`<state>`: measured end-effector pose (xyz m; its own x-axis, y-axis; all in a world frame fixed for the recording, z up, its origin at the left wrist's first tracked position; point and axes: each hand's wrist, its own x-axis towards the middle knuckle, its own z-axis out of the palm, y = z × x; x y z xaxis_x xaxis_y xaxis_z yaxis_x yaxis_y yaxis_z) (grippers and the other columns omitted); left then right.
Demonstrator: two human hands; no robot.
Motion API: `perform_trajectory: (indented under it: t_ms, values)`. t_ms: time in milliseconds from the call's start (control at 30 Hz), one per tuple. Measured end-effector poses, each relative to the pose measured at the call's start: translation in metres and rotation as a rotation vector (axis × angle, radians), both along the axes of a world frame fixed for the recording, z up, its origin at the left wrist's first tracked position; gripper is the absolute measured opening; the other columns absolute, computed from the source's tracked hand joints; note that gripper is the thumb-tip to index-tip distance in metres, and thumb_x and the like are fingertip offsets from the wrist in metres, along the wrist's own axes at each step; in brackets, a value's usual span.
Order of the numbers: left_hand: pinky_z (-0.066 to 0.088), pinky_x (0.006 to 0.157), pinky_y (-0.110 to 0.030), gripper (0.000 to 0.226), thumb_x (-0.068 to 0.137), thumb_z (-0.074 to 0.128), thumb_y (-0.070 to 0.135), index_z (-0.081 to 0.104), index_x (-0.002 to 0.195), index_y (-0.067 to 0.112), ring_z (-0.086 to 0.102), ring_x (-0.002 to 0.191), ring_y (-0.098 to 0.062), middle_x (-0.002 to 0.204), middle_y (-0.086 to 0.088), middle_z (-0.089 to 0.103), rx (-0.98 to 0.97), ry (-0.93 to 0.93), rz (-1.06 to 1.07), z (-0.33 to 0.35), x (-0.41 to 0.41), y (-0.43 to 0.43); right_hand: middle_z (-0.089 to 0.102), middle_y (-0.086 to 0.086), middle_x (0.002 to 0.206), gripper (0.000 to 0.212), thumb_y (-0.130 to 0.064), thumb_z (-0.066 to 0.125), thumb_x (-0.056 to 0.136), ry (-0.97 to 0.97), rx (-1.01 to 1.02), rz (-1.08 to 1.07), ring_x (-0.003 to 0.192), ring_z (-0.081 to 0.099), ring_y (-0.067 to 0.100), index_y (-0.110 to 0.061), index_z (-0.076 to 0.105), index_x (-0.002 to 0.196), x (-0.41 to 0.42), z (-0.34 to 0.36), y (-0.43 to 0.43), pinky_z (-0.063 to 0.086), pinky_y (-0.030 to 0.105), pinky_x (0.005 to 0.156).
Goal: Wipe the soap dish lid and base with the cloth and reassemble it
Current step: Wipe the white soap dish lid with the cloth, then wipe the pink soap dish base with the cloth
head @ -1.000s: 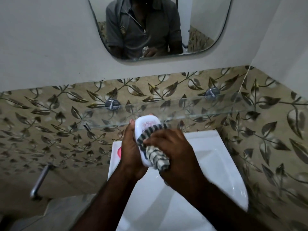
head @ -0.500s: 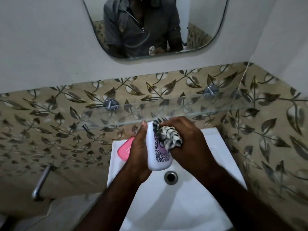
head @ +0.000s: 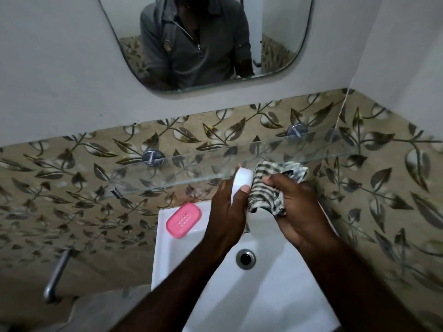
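My left hand (head: 229, 212) grips the white soap dish lid (head: 242, 182), held on edge above the back of the sink, thumb across its rim. My right hand (head: 297, 212) is closed on the striped black-and-white cloth (head: 268, 190), which is pressed against the lid's right side; the lid's inner face is hidden. The pink soap dish base (head: 183, 219), with slots in its floor, lies on the sink's back left corner, left of my left hand and apart from it.
A white sink (head: 172, 255) with a metal drain (head: 245, 259) lies below my arms. A glass shelf (head: 191, 168) on two metal brackets crosses just behind the lid and cloth. A mirror (head: 211, 41) hangs above. A metal handle (head: 56, 275) sticks out at lower left.
The lid has been turned on edge and lifted toward the glass shelf. The cloth has shifted from the lid's patterned face to its right side. The pink base is now fully uncovered.
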<state>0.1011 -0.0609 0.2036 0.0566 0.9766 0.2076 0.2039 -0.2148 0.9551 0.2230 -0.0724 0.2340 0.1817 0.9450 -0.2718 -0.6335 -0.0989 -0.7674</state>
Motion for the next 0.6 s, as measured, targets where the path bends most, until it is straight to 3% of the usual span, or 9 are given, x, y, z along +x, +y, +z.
perform_trajectory:
  t_ms: [67,133,233,333,500,600]
  values:
    - [0.037,0.095,-0.016,0.063,0.082,0.038,0.052,0.049,0.138,0.026,0.054,0.109,-0.004,0.117,0.001,0.061,0.061,0.129,-0.058,0.004,0.005,0.005,0.067,0.025,0.095,0.022,0.002,0.057,0.082,0.05,0.038,-0.055,0.085,0.067,0.035,0.006,0.066,0.102,0.014,-0.002,0.008,0.057,0.041,0.076]
    - [0.033,0.088,-0.01,0.072,0.08,0.037,0.057,0.042,0.144,0.022,0.049,0.108,-0.005,0.118,-0.005,0.058,0.096,0.311,-0.05,0.013,0.008,0.013,0.066,0.027,0.106,0.037,-0.002,0.063,0.076,0.103,0.081,-0.124,0.094,0.066,0.038,0.011,0.062,0.111,0.028,-0.008,0.013,0.055,0.047,0.087]
    - [0.033,0.105,-0.031,0.081,0.085,0.05,0.061,0.027,0.15,0.018,0.04,0.13,-0.023,0.141,-0.011,0.045,0.11,0.553,0.041,0.031,0.017,0.04,0.062,0.031,0.119,0.06,-0.008,0.072,0.062,0.153,0.064,-0.164,0.108,0.063,0.045,0.011,0.059,0.117,0.036,-0.019,0.016,0.046,0.057,0.098]
    - [0.031,0.11,-0.049,0.095,0.081,0.057,0.063,0.015,0.151,0.013,0.031,0.138,-0.031,0.151,-0.013,0.033,0.156,0.811,0.081,0.042,0.036,0.075,0.068,0.026,0.104,0.038,0.0,0.066,0.07,0.141,0.001,-0.203,0.095,0.066,0.038,0.006,0.066,0.107,0.034,-0.027,0.019,0.05,0.053,0.094]
    - [0.035,0.102,-0.05,0.09,0.077,0.058,0.069,0.03,0.144,0.015,0.041,0.13,-0.034,0.142,-0.015,0.045,0.15,1.02,0.107,0.032,0.061,0.116,0.067,0.026,0.105,0.029,0.009,0.058,0.082,0.054,-0.086,-0.269,0.088,0.066,0.033,0.01,0.064,0.111,0.03,-0.038,0.024,0.054,0.044,0.081]
    - [0.037,0.101,-0.05,0.085,0.076,0.056,0.071,0.039,0.138,0.016,0.048,0.124,-0.033,0.136,-0.013,0.051,0.215,1.034,0.135,0.027,0.067,0.126,0.069,0.025,0.107,0.03,0.01,0.06,0.082,0.051,-0.064,-0.255,0.093,0.068,0.035,0.008,0.065,0.112,0.036,-0.049,0.023,0.053,0.046,0.086]
